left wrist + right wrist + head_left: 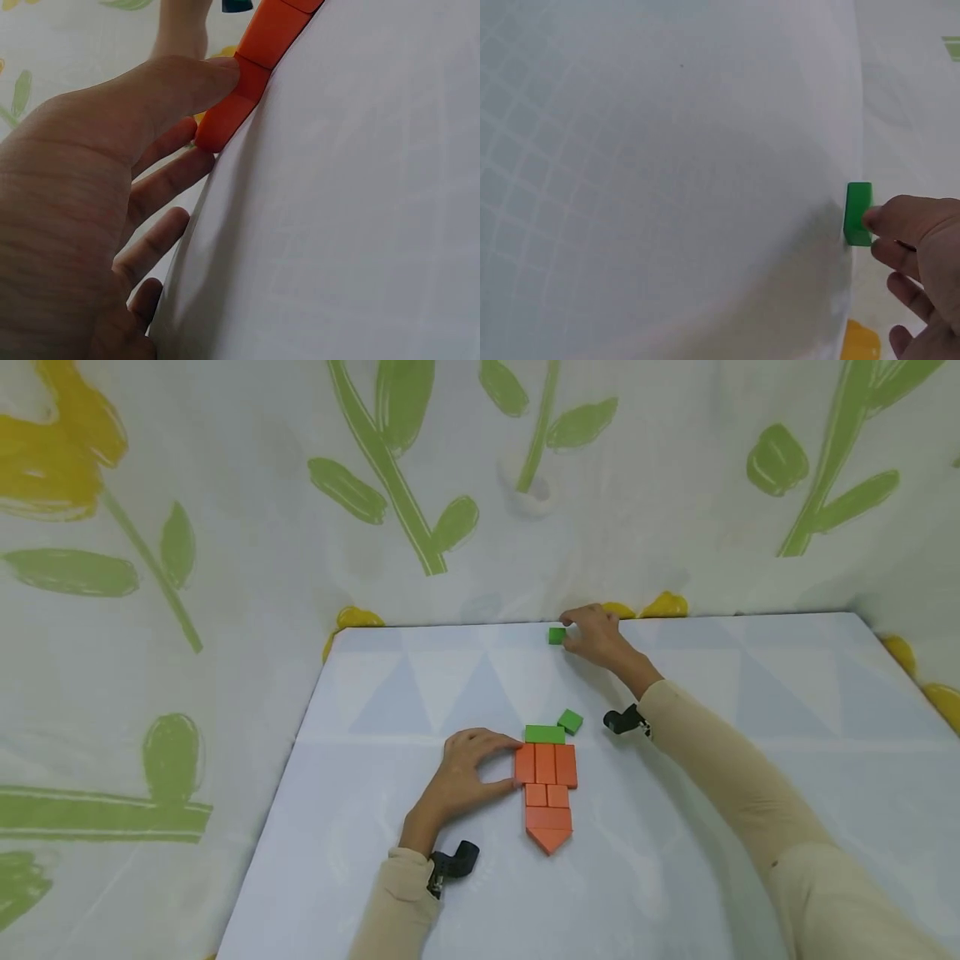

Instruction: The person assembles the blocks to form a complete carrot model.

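Observation:
In the head view, several orange blocks lie flat in a column. Three upright orange blocks [545, 765] stand side by side, above two small orange blocks [547, 796], an orange rectangle [548, 817] and an orange triangle [550, 839]. Along the top touches a green rectangular block [545, 734]; a small green block [570, 722] lies turned at its right corner. My left hand [461, 781] holds the leftmost upright orange block [251, 82] between thumb and index finger. At the far edge, my right hand [596, 637] pinches another green block [857, 214]; its index fingertip is hidden in the right wrist view.
A white table [360, 852] with pale blue triangles lies beneath the blocks. Behind it and at the left hangs a white cloth [247, 460] with green leaves and yellow flowers. Each wrist wears a small black camera [456, 860].

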Action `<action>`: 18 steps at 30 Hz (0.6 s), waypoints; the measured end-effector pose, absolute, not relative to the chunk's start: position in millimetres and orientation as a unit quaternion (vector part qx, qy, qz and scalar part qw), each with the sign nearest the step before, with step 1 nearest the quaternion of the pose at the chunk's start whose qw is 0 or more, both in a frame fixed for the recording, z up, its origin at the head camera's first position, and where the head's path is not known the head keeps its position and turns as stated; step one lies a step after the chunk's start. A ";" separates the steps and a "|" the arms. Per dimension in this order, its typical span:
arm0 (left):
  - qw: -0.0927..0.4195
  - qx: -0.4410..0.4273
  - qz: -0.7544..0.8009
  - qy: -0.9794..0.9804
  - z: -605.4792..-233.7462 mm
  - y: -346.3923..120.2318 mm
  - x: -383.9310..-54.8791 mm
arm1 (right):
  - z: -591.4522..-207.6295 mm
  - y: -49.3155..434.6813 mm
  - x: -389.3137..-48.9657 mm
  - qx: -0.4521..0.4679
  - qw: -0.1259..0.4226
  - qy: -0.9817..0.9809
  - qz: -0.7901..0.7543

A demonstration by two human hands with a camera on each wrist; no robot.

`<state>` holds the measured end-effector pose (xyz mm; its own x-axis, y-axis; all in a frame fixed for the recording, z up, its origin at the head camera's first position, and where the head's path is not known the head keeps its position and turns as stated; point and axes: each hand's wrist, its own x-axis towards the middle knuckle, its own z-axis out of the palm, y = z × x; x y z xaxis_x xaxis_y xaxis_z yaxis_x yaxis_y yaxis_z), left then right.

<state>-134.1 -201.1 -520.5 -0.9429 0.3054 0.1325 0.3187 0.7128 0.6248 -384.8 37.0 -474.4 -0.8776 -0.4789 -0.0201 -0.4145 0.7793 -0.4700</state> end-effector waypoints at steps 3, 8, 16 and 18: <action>0.014 -0.172 -0.340 -0.925 -520.8 -199.5 -133.1 | -478.6 35.4 -385.1 -0.234 0.063 0.946 -0.218; 0.030 -0.176 -0.338 -0.924 -520.2 -200.4 -133.7 | -481.4 32.5 -384.6 -0.239 0.045 0.949 -0.199; 0.023 -0.179 -0.334 -0.925 -523.2 -201.2 -135.1 | -471.5 31.3 -367.8 -0.277 0.032 0.935 -0.217; 0.028 -0.178 -0.333 -0.925 -522.7 -202.1 -135.9 | -465.3 27.7 -359.0 -0.312 0.031 0.922 -0.228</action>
